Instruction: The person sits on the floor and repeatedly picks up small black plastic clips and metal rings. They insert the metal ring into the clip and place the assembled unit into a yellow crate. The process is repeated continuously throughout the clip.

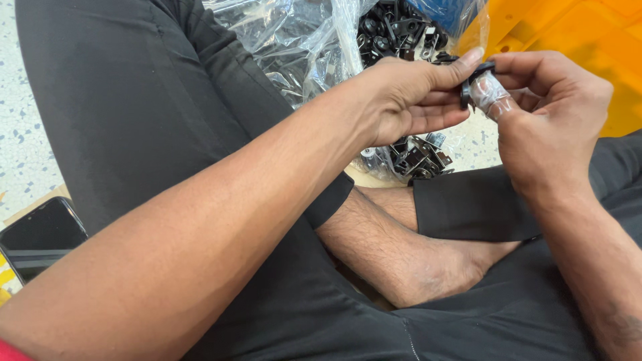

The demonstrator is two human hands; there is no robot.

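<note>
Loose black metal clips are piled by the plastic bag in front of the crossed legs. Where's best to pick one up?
Probably take a black metal clip at the near edge of the pile by its flat plate, pinching across the thin edges from above. The clear plastic bag crowds the far side. Both the left hand and right hand are now holding a small black part.

Glossy clear plastic bag (294,47) at twelve o'clock holds matt black metal clips (401,30); matt black cloth trousers (167,100), speckled smooth floor (20,134), glossy phone (40,237) at eight o'clock.
</note>
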